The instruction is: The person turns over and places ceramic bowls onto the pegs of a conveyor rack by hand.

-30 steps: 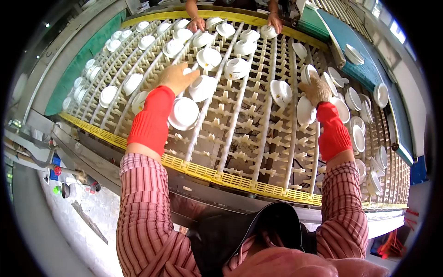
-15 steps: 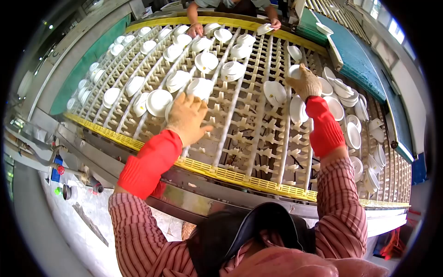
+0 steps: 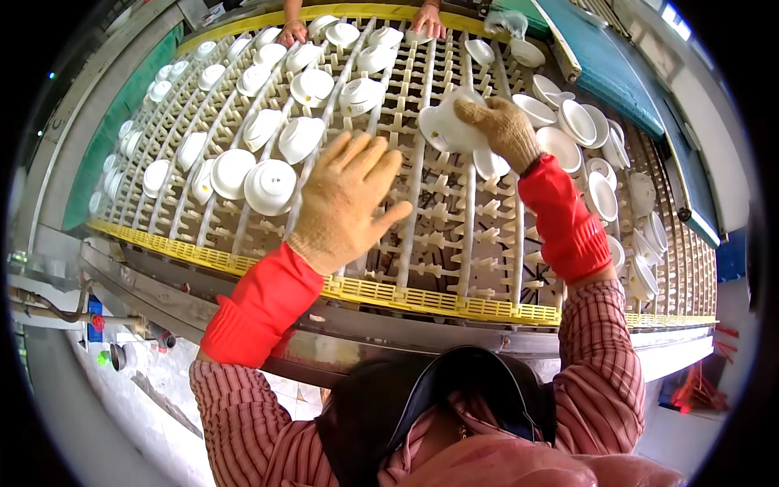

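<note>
1. My right grip is clamped on a white bowl, over the pegged rack.
2. My left grip: fingers apart, beside an upturned bowl.
3. Room for moving: between grips and yellow edge.

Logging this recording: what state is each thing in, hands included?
Left hand: gloved, open, fingers spread.
Right hand: gloved, closed on a bowl.
Held bowl: tilted, somewhat blurred.
Bowl beside left hand: upside down on the rack.
Bowl at right: leaning, inside showing.
Rack: partly loaded.
Co-worker's hand: bare, at the rack's far edge.
</note>
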`<state>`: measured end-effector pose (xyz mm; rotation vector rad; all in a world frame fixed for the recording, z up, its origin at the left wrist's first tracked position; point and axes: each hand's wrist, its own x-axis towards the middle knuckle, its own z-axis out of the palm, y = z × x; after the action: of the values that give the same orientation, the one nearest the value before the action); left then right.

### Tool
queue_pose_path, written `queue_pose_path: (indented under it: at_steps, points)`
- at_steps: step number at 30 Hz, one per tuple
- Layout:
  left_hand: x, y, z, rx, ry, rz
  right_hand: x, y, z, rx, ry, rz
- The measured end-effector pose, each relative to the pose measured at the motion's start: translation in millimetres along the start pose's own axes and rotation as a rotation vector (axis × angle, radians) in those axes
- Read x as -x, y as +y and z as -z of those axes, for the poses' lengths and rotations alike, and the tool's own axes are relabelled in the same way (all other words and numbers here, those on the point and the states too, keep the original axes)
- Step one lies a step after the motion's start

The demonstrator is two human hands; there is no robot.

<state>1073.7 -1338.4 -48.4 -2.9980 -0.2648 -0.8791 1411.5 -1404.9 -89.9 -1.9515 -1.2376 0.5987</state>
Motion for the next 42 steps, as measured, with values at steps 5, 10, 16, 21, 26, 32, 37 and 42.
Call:
queue_pose_path:
  at_steps: [5, 10, 16, 21, 26, 32, 37, 42]
  points:
    - [5, 15, -21, -0.047, 0.033, -0.223, 37, -21, -63, 0.395, -0.314, 0.524]
    - [-3, 36, -4, 0.052, -0.043, -0.229, 33, -69, -63, 0.288, -0.082, 0.657]
    - [20, 29, -34, 0.403, -0.199, 0.239, -19, -78, -113, -0.803, -0.231, -0.046]
    - [25, 24, -39, 0.217, -0.282, 0.124, 32, -47, -59, 0.057, 0.05, 0.177]
    - [12, 33, -37, 0.154, -0.397, 0.135, 53, 29, 36, 0.835, 0.278, 0.05]
    - [14, 37, -52, 0.298, -0.356, 0.309, 55, 132, 82, 0.755, 0.214, -0.175]
    - [-3, 48, -49, 0.386, -0.45, 0.476, 74, 31, 78, 0.741, 0.219, 0.416]
    - [3, 51, -50, 0.772, -0.365, 0.702, 26, 7, 16, 0.219, 0.293, 0.649]
